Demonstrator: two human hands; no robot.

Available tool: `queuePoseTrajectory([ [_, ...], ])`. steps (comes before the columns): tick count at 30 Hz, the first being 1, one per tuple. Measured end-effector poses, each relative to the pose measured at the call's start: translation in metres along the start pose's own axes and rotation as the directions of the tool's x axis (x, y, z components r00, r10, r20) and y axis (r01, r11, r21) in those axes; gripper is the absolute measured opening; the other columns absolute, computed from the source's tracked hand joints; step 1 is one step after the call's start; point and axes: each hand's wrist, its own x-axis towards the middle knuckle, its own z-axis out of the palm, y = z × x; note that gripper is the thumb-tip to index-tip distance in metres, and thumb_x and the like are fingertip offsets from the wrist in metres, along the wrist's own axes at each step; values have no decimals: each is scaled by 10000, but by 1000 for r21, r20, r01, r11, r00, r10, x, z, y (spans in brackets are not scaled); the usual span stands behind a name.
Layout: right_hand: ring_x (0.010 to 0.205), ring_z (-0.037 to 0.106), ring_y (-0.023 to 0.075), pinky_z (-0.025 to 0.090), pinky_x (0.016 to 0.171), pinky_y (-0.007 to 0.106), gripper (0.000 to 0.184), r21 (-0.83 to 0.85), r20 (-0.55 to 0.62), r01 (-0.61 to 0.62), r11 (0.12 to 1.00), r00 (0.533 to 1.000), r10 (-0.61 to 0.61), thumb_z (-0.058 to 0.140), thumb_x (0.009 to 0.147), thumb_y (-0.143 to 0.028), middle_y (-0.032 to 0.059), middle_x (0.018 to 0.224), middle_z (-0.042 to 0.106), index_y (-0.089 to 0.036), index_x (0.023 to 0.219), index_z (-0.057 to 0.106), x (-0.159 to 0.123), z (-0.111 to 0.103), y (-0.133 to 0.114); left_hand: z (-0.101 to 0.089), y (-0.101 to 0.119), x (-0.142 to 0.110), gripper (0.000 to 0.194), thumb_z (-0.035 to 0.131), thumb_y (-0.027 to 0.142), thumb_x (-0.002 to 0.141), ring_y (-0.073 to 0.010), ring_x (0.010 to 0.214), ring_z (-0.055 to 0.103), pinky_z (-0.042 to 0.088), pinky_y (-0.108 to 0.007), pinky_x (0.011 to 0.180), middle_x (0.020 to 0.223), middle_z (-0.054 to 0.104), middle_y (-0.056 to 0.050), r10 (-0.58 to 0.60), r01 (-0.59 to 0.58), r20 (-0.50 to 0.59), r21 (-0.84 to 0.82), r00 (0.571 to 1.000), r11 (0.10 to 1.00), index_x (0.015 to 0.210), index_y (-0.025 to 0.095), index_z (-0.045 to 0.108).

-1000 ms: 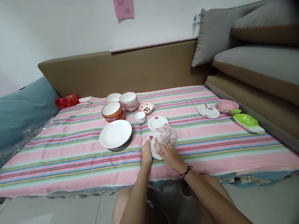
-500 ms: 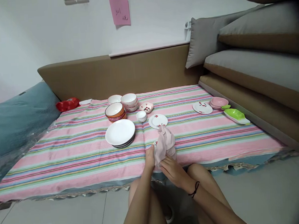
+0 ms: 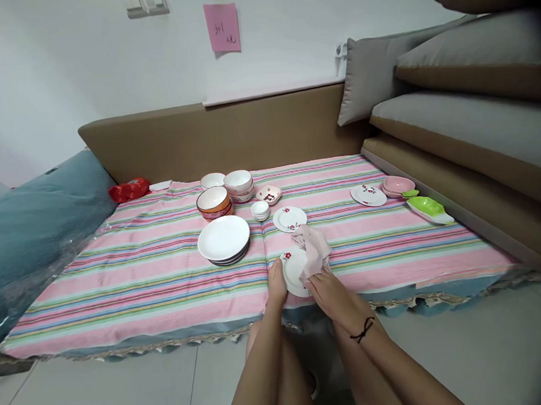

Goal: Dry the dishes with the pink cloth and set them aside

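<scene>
My left hand [image 3: 277, 282] grips the left rim of a white plate [image 3: 293, 271] with red flowers, tilted above the front edge of the striped cloth. My right hand [image 3: 325, 290] is closed on a pale pink cloth [image 3: 316, 248], which lies over the plate's right side and hides it. Just beyond, a second flowered plate [image 3: 290, 219] rests flat. To its left stand a stack of small white bowls [image 3: 260, 210] and a stack of larger white plates [image 3: 224, 238].
Stacked bowls [image 3: 213, 199] and a pink patterned dish [image 3: 269, 194] sit behind. At right are another flowered plate [image 3: 368, 195], pink bowls [image 3: 399, 185] and a green dish [image 3: 429, 209]. Grey cushions [image 3: 465, 101] pile up at the right edge. A red bag [image 3: 130, 190] lies far left.
The pink cloth has moved right with my right hand, uncovering much of the held plate's face. My left hand still holds the rim. The whole view has shifted slightly.
</scene>
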Motion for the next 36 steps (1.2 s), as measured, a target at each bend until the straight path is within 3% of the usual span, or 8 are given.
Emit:
queuePoseTrajectory([
  [5, 847, 563, 184, 478, 786, 343, 254, 221, 67, 109, 969, 990, -127, 377, 960, -215, 46, 860, 634, -185, 810, 579, -13, -4, -20, 1, -2, -1, 472, 438, 571, 843, -213, 823, 579, 437, -374, 854, 842, 674, -96, 14, -14, -11, 37, 1000, 999, 768, 149, 635],
  [8, 905, 541, 181, 457, 865, 352, 224, 246, 36, 179, 953, 980, -193, 366, 963, -215, 50, 903, 610, -183, 853, 558, 1, 1, -18, 2, -2, -3, 458, 464, 576, 825, -212, 792, 573, 434, -374, 842, 789, 667, -81, 23, -21, -24, 56, 999, 998, 705, 161, 619],
  [14, 1048, 507, 229, 434, 887, 382, 268, 148, -76, 90, 985, 994, -80, 351, 937, -175, 101, 1066, 618, -169, 1060, 589, 16, 4, 9, 11, -2, -7, 405, 451, 510, 848, -207, 765, 565, 432, -360, 811, 790, 672, -92, 42, -36, -77, 76, 996, 996, 712, 173, 629],
  [17, 894, 532, 221, 442, 782, 341, 281, 157, -107, 43, 987, 994, -26, 368, 900, -128, 83, 806, 631, -170, 779, 618, 3, -1, 14, 14, -1, -7, 400, 445, 517, 846, -195, 755, 547, 431, -331, 774, 778, 651, -75, 55, -47, -107, 75, 993, 996, 700, 181, 606],
  [20, 773, 522, 191, 430, 698, 296, 290, 213, -55, 112, 971, 993, -102, 418, 875, -117, 46, 658, 571, -180, 629, 558, -8, -4, 13, 16, 0, -6, 410, 459, 541, 830, -173, 698, 499, 419, -306, 723, 698, 589, -36, 73, -63, -126, 84, 989, 994, 643, 187, 548],
  [25, 904, 538, 171, 454, 774, 286, 275, 396, -44, 209, 894, 977, -209, 370, 875, -67, 76, 990, 606, -170, 854, 624, 6, -1, 9, 18, 2, -7, 409, 450, 536, 837, -150, 642, 432, 393, -287, 687, 620, 496, 5, 92, -77, -141, 111, 986, 991, 603, 201, 481],
  [29, 1054, 491, 234, 439, 887, 374, 186, 236, -41, 161, 958, 987, -156, 487, 851, -153, 98, 1258, 536, -169, 944, 648, 25, 7, 16, 18, 2, -7, 372, 450, 504, 839, -155, 681, 458, 397, -280, 701, 660, 526, -5, 98, -84, -125, 118, 987, 989, 639, 195, 506],
  [36, 1205, 396, 331, 320, 977, 520, 272, -66, -176, 14, 998, 984, -25, 495, 854, -204, 119, 1338, 517, -159, 1085, 631, 19, 6, 28, 16, -3, -5, 320, 450, 440, 845, -157, 706, 488, 389, -256, 701, 717, 577, -22, 99, -86, -100, 128, 990, 988, 663, 192, 534],
])
